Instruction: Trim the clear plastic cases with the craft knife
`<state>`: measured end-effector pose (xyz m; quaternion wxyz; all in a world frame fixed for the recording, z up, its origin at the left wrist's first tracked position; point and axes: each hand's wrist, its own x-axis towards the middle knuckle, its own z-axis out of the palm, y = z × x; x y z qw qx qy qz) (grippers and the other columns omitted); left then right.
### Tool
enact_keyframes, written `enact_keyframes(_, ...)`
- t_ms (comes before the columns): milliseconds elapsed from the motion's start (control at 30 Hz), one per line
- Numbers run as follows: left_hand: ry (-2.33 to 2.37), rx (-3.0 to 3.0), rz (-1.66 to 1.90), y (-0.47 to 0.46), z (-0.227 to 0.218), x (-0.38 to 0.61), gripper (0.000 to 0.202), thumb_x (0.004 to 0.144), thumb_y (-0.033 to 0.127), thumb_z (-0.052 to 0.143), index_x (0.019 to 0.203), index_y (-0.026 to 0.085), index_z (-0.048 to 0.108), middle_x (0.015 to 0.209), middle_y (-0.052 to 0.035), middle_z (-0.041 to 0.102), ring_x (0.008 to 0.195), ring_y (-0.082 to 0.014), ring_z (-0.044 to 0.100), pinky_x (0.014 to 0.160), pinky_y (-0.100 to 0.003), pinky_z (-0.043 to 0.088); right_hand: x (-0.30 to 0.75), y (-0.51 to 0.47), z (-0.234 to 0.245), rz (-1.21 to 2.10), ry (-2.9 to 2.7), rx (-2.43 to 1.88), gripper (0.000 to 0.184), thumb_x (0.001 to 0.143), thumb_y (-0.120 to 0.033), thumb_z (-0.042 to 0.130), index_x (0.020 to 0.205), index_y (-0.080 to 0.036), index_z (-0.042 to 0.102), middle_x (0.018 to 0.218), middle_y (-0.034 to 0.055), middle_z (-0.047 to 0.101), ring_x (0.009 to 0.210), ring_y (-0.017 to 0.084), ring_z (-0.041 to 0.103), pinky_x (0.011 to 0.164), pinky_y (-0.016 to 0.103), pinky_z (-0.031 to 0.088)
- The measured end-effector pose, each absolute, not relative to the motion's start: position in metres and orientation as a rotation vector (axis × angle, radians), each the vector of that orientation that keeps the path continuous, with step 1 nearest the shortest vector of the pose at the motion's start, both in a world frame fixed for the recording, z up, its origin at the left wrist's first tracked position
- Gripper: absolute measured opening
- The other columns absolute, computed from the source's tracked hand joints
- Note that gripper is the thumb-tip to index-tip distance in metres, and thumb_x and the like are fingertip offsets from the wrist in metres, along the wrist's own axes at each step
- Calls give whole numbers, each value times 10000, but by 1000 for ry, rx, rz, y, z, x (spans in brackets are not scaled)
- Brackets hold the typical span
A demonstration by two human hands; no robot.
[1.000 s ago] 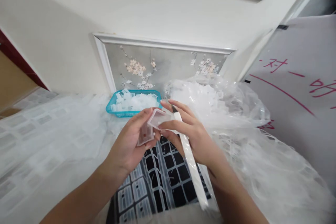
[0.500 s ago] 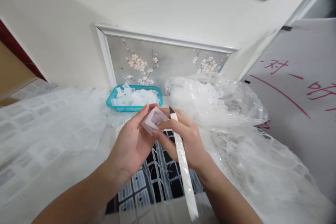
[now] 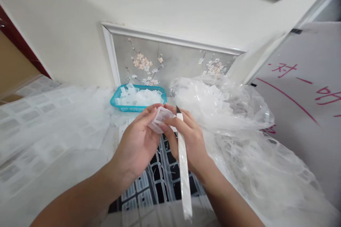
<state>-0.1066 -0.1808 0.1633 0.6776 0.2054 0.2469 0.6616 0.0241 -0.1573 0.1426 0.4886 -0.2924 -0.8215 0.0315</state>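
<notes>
Plastic piece (image 3: 160, 117) and knife (image 3: 182, 149)

We find the plastic piece translucent, box-like and tilted between the left hand (image 3: 140, 142) and right hand (image 3: 191, 135). We note the knife in the right hand, dark blade (image 3: 178, 110) pointing away, white handle (image 3: 184, 181) toward us.

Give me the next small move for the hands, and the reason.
Probably let the left hand steady the clear plastic piece alone: the right hand touches it too while also holding the white-handled tool, whose dark pointed tip sits close beside.
</notes>
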Motion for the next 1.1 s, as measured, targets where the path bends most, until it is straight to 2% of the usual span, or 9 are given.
enact_keyframes(100, 560, 455, 1497, -185, 165, -107, 136, 919, 211, 537, 962, 160, 655, 1089, -59, 616, 910, -130, 614, 732, -200, 526, 26, -158, 145, 65, -2026, -697, 127, 885, -154, 572, 964, -228, 639, 1268, 78, 623, 1196, 239, 553, 959, 459, 508)
enact_keyframes(267, 625, 491, 1507, -188, 168, -108, 209, 941, 304, 503, 1013, 184, 658, 1126, -58, 620, 904, -144, 627, 624, -201, 518, 27, -159, 146, 47, -2065, -685, 164, 855, -235, 646, 1019, -235, 633, 1312, 84, 595, 1238, 265, 525, 985, 492, 489)
enact_keyframes(367, 640, 765, 1518, -186, 165, -107, 265, 951, 346, 474, 1102, 202, 638, 1193, -64, 615, 1045, -196, 612, 787, -272, 540, 29, -156, 145, 75, -2012, -700, 137, 885, -173, 578, 992, -242, 628, 1287, 69, 610, 1188, 242, 568, 945, 466, 516)
enact_keyframes(500, 822, 1380, 1478, -180, 155, -106, 424, 906, 338, 576, 1323, 290, 515, 1358, -39, 542, 1236, -258, 516, 1033, -393, 440, 38, -147, 149, 150, -1953, -777, 152, 901, -148, 524, 967, -239, 625, 1224, 62, 646, 1094, 227, 625, 891, 444, 540)
enact_keyframes(600, 1057, 1695, 1425, -168, 150, -112, 501, 863, 351, 642, 1342, 309, 501, 1383, -43, 526, 1204, -278, 543, 1038, -423, 436, 45, -138, 149, 164, -1969, -813, 166, 913, -169, 517, 990, -242, 644, 1258, 69, 634, 1183, 252, 581, 942, 481, 510)
enact_keyframes(733, 1184, 1785, 1423, -121, 138, -147, 486, 836, 399, 666, 1282, 259, 532, 1251, -75, 618, 1059, -260, 632, 939, -391, 509, 48, -124, 139, 199, -1935, -911, 301, 936, -247, 524, 1226, -246, 605, 1345, 116, 574, 1233, 286, 549, 971, 515, 487)
enact_keyframes(867, 1775, 1775, 1715, -54, 95, -217, 571, 875, 421, 585, 1378, 214, 412, 1331, -121, 557, 1147, -295, 579, 1000, -439, 454, 48, -118, 134, 232, -1960, -982, 397, 940, -306, 520, 1327, -229, 553, 1361, 139, 555, 1250, 309, 529, 989, 516, 469)
enact_keyframes(1000, 2335, 1843, 1096, -17, 40, -277, 576, 907, 463, 491, 1379, 135, 441, 1387, -199, 498, 1343, -387, 381, 1096, -579, 273, 47, -110, 129, 355, -1962, -996, 365, 927, -389, 532, 1254, -244, 606, 1278, 113, 614, 1166, 298, 579, 984, 485, 458)
enact_keyframes(1100, 2457, 1804, 921, -11, 22, -293, 557, 950, 523, 350, 1366, 177, 480, 1450, -178, 439, 1392, -399, 293, 1086, -655, 201, 40, -93, 108, 705, -1828, -982, 391, 961, -480, 412, 1238, -254, 568, 1015, 70, 690, 825, 204, 652, 773, 375, 520)
